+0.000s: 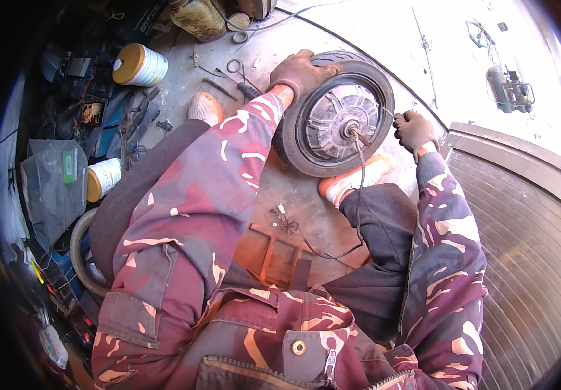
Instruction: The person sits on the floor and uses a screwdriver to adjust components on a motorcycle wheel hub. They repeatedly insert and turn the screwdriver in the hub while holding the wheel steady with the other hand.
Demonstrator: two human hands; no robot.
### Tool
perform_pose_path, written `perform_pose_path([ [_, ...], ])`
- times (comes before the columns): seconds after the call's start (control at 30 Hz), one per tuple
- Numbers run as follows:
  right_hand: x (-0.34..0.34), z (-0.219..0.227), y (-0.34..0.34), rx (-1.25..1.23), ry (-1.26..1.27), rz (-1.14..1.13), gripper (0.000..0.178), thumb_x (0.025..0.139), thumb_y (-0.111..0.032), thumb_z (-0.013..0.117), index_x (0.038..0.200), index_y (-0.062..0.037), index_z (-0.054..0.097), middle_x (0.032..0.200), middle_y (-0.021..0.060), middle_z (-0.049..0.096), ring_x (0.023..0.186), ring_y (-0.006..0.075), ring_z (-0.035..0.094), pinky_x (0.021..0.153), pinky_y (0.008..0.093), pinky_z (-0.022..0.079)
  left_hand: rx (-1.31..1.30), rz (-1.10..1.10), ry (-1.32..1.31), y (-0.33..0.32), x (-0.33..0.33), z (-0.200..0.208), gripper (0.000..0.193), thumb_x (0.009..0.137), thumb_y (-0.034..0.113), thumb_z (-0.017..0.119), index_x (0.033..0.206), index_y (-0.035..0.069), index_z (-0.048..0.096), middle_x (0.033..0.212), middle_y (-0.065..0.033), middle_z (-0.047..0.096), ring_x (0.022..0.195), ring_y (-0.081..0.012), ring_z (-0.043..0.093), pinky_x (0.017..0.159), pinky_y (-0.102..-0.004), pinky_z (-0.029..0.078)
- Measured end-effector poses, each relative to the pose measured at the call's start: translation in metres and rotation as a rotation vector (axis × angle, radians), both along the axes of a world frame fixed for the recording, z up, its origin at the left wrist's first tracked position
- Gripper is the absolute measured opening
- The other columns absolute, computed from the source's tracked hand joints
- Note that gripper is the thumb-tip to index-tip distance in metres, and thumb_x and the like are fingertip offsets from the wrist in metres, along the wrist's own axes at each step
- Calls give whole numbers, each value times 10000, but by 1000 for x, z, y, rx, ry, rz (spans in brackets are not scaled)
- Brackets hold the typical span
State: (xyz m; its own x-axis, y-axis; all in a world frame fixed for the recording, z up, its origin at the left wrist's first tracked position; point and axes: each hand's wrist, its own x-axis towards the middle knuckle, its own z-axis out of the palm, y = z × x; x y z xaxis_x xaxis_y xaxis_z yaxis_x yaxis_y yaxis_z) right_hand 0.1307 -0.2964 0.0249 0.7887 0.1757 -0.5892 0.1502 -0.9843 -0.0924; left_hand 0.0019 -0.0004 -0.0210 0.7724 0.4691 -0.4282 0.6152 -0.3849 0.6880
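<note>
A hub motor wheel (337, 123) with a black tyre stands tilted between my feet, its metal hub facing up toward me. My left hand (301, 73), in a brown glove, grips the top left of the tyre. My right hand (415, 131), gloved too, is closed just right of the wheel. From its fingers a thin metal tool (387, 112) reaches to the rim's edge; its handle is hidden in the fist, so its kind is unclear. A dark cable (361, 208) runs from the axle down to loose connectors (285, 222) on the floor.
A ribbed metal shutter panel (521, 240) lies at the right. Left are two spools of white cord (140, 65) (103, 179), a grey mesh bag (53, 188) and scattered tools (220, 88). A small compressor-like device (511, 90) stands far right. A rusty metal frame (270, 253) lies before me.
</note>
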Motion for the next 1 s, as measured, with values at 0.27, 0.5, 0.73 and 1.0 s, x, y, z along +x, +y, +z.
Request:
perform_pose_path([
  [0.27,-1,-10,5,-29,4,19,421,1098,-436,576,1151,-66,771,947,94,826,1007,277,789,941,436,575,73,6,-15,-3,2,-2,966,880,763,736,1494,25,619,1383,-219,726,1321,-351,691,1144,-419,522],
  [0.5,1,-16,5,24,-55,61,388,1098,-405,608,1050,-54,766,805,61,752,733,182,687,706,367,537,48,-3,-8,-3,0,2,962,892,759,728,1500,23,611,1412,-227,705,1342,-347,676,1151,-414,518],
  [0.73,-12,3,19,-182,-132,280,439,1102,-481,537,1217,-117,753,1111,142,810,1104,344,764,983,485,567,52,4,21,-2,1,0,989,881,772,716,1512,20,599,1457,-237,674,1393,-350,637,1176,-417,495],
  [1.0,-29,11,29,-242,-233,517,304,1071,-361,599,1205,-129,743,1250,133,770,1137,358,759,985,503,586,33,-9,-14,-1,-1,0,1032,862,800,693,1525,16,591,1461,-261,668,1383,-369,640,1180,-408,481],
])
